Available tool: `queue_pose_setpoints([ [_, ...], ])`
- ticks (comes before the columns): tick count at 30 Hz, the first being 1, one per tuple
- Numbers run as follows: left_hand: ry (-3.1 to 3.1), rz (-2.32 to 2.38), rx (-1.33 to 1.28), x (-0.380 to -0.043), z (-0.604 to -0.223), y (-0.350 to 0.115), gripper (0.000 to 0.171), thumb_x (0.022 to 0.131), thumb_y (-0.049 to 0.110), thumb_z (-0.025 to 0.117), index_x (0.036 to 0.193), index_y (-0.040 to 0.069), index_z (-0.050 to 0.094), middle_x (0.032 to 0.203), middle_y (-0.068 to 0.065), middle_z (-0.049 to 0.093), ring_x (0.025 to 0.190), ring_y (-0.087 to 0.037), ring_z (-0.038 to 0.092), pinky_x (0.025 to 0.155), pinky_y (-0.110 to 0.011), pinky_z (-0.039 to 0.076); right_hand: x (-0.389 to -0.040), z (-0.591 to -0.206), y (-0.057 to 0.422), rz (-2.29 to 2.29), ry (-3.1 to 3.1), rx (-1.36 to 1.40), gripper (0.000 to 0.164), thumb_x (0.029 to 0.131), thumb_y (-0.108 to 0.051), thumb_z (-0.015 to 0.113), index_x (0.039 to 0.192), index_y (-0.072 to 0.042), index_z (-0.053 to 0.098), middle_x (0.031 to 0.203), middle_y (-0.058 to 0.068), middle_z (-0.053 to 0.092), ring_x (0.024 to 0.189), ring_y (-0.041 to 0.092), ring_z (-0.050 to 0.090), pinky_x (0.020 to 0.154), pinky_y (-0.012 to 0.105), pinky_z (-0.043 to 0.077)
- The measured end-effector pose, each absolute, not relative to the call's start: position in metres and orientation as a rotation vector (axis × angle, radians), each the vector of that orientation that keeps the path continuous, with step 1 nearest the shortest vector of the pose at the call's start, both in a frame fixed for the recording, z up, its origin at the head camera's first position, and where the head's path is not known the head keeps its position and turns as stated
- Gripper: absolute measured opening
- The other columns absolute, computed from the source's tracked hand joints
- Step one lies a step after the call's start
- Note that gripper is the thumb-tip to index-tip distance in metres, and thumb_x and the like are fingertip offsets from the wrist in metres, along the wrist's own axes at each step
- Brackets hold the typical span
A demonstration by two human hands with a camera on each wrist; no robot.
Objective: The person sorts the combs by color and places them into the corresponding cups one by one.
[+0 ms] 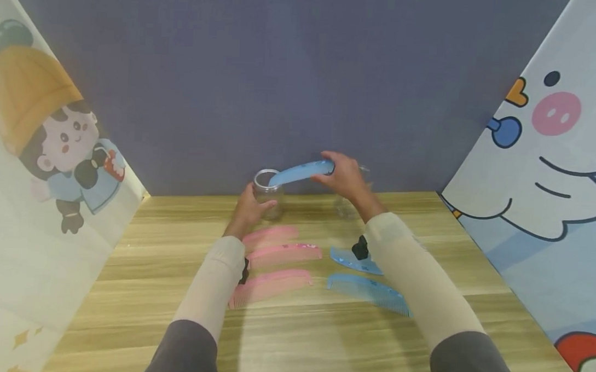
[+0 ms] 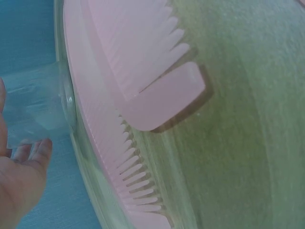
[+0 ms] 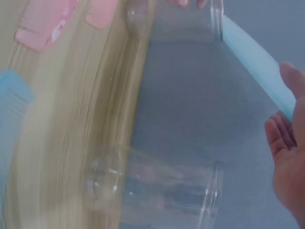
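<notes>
A blue comb [image 1: 300,173] is sitting in the grip of the right hand [image 1: 345,176], whose thumb and fingers are pinching it narrowly near one end. From that grip the comb is sloping down to the left, and its free end is meeting the mouth of a clear jar [image 1: 269,202]; how far it is dipping inside, the views are not clearly showing. The jar is standing mouth upward at the back of the table [image 1: 177,247], left of the pinching fingers and a little lower. The left hand [image 1: 249,209] is gripping it, the fingers curling round its outer side and the thumb lying across its front.

Just beneath the right hand's grip, a second clear jar [image 3: 157,186] is standing, partly hiding behind the wrist in the head view. Nearer the person than the left hand's grip, three pink combs are lying one before another: the farthest pink comb [image 1: 271,235], the middle pink comb [image 1: 284,254] and the nearest pink comb [image 1: 275,285]. Below the right hand's grip, an upper blue comb [image 1: 345,257] and a lower blue comb [image 1: 368,292] are lying, the right sleeve [image 1: 423,278] partly covering them. Beyond both grips a grey-blue wall [image 1: 302,71] is rising.
</notes>
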State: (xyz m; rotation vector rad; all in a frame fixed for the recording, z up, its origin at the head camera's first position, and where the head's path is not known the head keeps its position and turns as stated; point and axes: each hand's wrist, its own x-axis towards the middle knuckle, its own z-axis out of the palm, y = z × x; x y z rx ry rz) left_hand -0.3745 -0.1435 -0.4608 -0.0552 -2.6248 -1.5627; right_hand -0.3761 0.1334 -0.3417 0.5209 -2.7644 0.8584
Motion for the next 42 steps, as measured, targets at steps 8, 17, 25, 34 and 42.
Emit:
queue_pose_setpoints([
  [8, -2.649, -1.569, -0.048, -0.374, -0.462, -0.144, 0.095, 0.088, 0.035, 0.080, 0.159, 0.005, 0.024, 0.163, -0.020, 0.034, 0.151, -0.037, 0.034, 0.126, -0.053, 0.028, -0.381, -0.348, 0.113, 1.160, -2.575, 0.403, 0.076, 0.086, -0.028, 0.084, 0.150, -0.009, 0.048, 0.110, 0.013, 0.072, 0.100, 0.026, 0.071, 0.086, 0.041, 0.060],
  [17, -2.623, -1.607, -0.046, -0.371, -0.466, -0.143, 0.092, 0.089, 0.032, 0.079, 0.159, 0.005, 0.025, 0.162, -0.020, 0.036, 0.150, -0.038, 0.035, 0.126, -0.055, 0.028, -0.383, -0.353, 0.091, 1.689, -2.426, 0.337, 0.075, 0.094, -0.019, 0.075, 0.157, -0.010, 0.036, 0.151, 0.018, 0.053, 0.127, 0.029, 0.064, 0.106, 0.040, 0.055],
  [25, -2.626, -1.575, -0.061, -0.373, -0.466, -0.142, 0.091, 0.089, 0.032, 0.079, 0.158, 0.005, 0.026, 0.159, -0.021, 0.041, 0.147, -0.038, 0.040, 0.124, -0.054, 0.031, -0.380, -0.351, 0.089, 1.864, -2.413, 0.622, 0.078, 0.100, -0.020, 0.066, 0.162, -0.008, 0.021, 0.165, 0.014, 0.034, 0.144, 0.029, 0.049, 0.119, 0.044, 0.042],
  [34, -2.667, -1.532, -0.040, -0.380, -0.465, -0.143, 0.099, 0.087, 0.039, 0.080, 0.160, 0.006, 0.023, 0.163, -0.019, 0.036, 0.150, -0.037, 0.037, 0.125, -0.052, 0.031, -0.371, -0.342, 0.099, 1.611, -2.563, 0.688, 0.073, 0.100, -0.023, 0.066, 0.160, -0.005, 0.028, 0.160, 0.014, 0.044, 0.139, 0.032, 0.053, 0.118, 0.047, 0.043],
  [42, -2.651, -1.523, -0.033, -0.381, -0.465, -0.143, 0.095, 0.086, 0.032, 0.082, 0.158, 0.005, 0.027, 0.159, -0.020, 0.041, 0.146, -0.038, 0.041, 0.124, -0.054, 0.032, -0.361, -0.351, 0.129, 1.497, -2.658, 0.737, 0.067, 0.100, -0.018, 0.065, 0.157, -0.001, 0.033, 0.154, 0.024, 0.046, 0.139, 0.039, 0.049, 0.119, 0.053, 0.040],
])
